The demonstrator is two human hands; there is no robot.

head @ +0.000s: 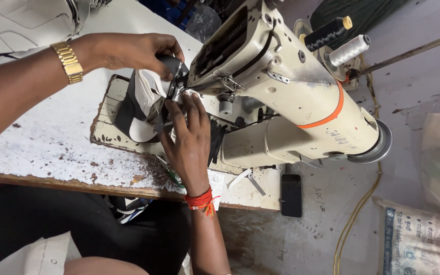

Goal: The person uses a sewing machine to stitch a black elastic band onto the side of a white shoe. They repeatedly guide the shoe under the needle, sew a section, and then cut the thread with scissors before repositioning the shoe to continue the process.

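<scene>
A black and white shoe upper (141, 104) sits under the needle end of a cream sewing machine (281, 86). My left hand (133, 51), with a gold watch on the wrist, grips the top of the shoe upper from above. My right hand (189, 140), red thread tied at the wrist, presses its fingers on the piece right beside the needle. The needle itself is hidden behind my fingers and the machine head.
The worn white table (52, 147) has a chipped wooden front edge. A black phone (291, 195) lies at the table's right end. Black and white thread spools (339, 40) stand on the machine. Printed sacks (423, 239) lie on the floor at right. White cloth (16, 20) lies far left.
</scene>
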